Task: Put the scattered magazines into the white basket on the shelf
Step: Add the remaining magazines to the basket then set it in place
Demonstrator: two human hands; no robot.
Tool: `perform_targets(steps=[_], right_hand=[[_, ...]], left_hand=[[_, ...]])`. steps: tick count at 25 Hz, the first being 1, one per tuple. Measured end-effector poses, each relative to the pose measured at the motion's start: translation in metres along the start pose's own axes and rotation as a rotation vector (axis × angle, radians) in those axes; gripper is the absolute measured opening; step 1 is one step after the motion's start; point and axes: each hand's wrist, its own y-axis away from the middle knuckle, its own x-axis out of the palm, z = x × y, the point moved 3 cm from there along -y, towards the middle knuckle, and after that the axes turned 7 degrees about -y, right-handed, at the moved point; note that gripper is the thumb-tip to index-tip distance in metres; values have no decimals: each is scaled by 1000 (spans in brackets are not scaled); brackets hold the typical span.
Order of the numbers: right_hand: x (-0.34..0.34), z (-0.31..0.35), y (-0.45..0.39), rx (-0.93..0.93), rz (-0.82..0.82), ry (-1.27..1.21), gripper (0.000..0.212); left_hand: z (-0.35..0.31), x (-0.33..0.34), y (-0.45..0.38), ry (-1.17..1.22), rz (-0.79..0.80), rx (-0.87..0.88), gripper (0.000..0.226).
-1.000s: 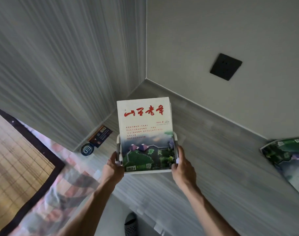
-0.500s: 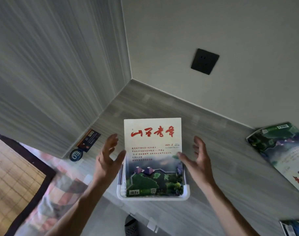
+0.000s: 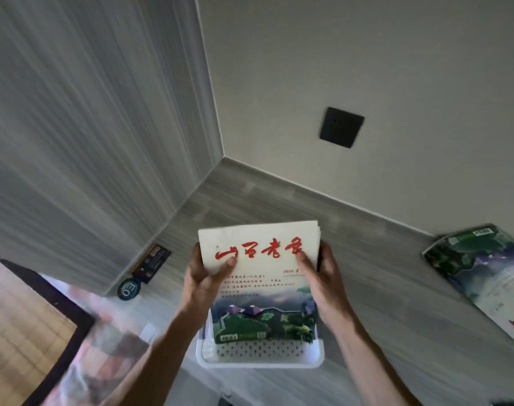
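Looked forward and down from head height, close over the shelf [image 3: 381, 259] corner; edges somewhat blurred, perhaps from motion.

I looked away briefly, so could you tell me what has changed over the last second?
Both hands let go, then gripped the magazine again higher up: left hand, right hand. It still stands in the white basket; the other magazine remains on the shelf.

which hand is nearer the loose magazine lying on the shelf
Right. The right hand grips the held magazine's right edge, on the side toward the loose magazine; the left hand grips the far left edge.
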Motion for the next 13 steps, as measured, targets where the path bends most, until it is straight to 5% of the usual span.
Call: perform_targets(steps=[6,13], right_hand=[[-5,21,16,6,141,57,56],[-10,-6,5,130,108,314,49]], left_hand=[[-23,-2,8,-105,152,-1,83],[2,-6,6,-310,63,-30,55]])
